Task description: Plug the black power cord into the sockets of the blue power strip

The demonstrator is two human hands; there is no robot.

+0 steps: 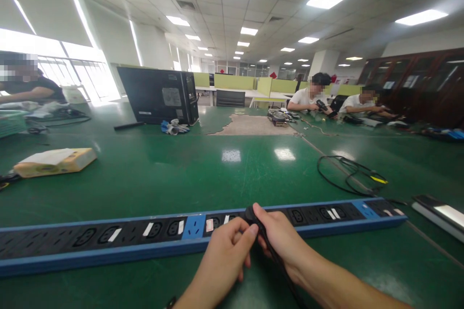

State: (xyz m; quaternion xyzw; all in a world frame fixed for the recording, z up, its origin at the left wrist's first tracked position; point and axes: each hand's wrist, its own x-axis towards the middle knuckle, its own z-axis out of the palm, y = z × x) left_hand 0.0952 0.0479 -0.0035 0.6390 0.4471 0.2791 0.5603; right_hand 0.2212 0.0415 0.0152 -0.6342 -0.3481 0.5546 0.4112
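A long blue-edged power strip (pixel 195 228) with black outlets and a few blue ones lies across the table in front of me. My right hand (pixel 281 241) is closed around a black power plug (pixel 249 213), its thumb on top, over the middle of the strip. From the plug a thick black cord (pixel 277 256) runs down toward me, under the right palm. My left hand (pixel 226 253) is beside it, fingers curled, with thumb and forefinger close to the cord just below the plug. What those fingers pinch is hidden. Whether the plug sits in an outlet cannot be seen.
A yellow tissue pack (pixel 72 160) lies at left, and a black computer case (pixel 159 96) stands behind it with gloves (pixel 175 127) alongside. Coiled black cable (pixel 348 171) and a lit-screen device (pixel 442 215) are at right. Several people sit around the green table (pixel 174 169).
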